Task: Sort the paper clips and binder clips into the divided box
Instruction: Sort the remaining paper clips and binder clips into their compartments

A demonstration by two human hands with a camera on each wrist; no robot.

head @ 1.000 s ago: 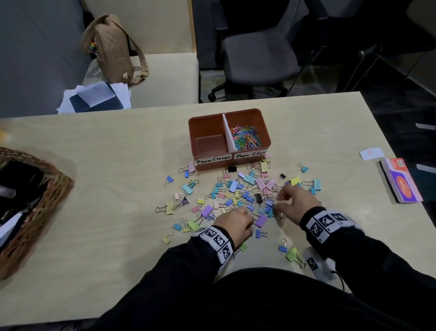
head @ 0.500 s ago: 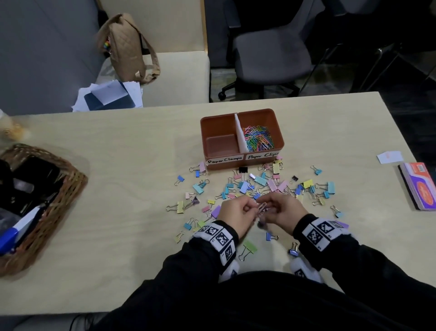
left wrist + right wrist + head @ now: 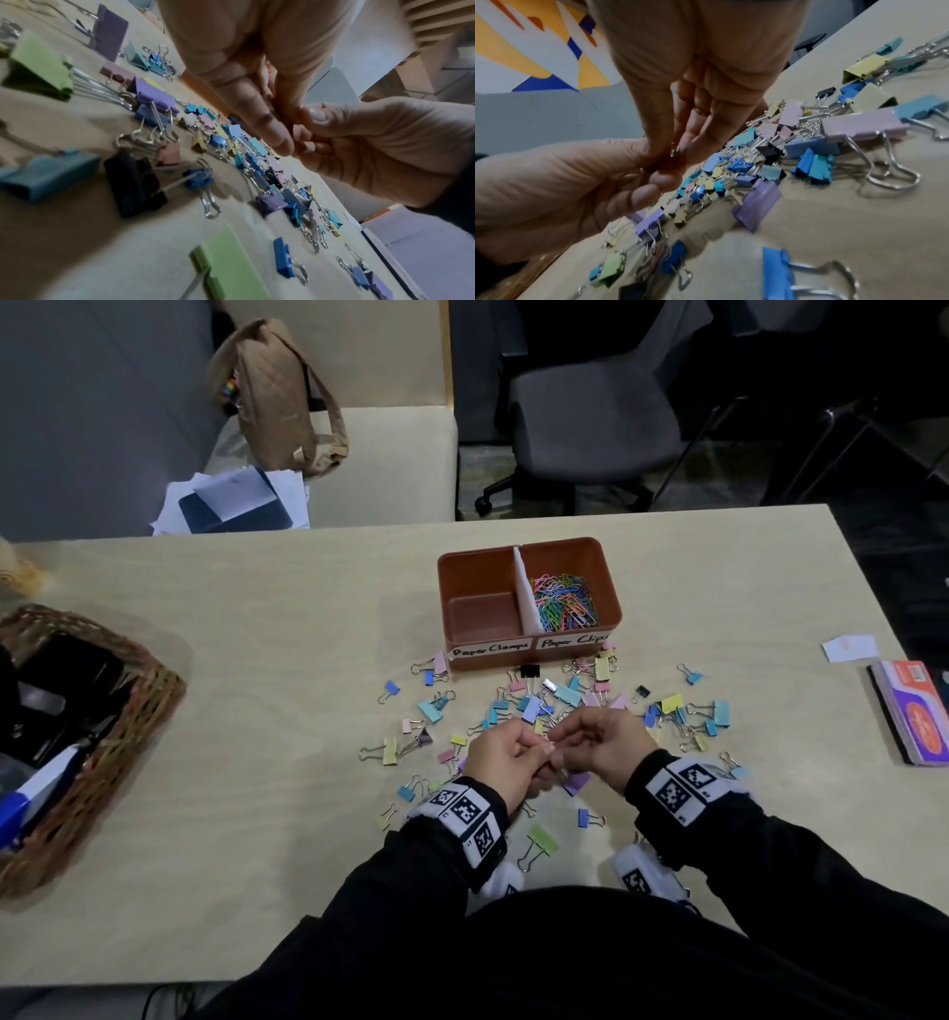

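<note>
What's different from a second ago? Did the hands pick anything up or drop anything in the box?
Both hands lifted off the pile and came together: the left hand and right hand now pinch a small metal piece between their fingertips above the binder clips; it is too small to identify. Nothing went into the divided box: paper clips fill the right compartment, the left is unchanged.

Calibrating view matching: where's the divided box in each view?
Head: divided box at centre, beyond the binder clips.
Left wrist: orange sliver behind the left hand.
Right wrist: not visible.
Shared landmark: left hand and right hand pinching one small clip together.
</note>
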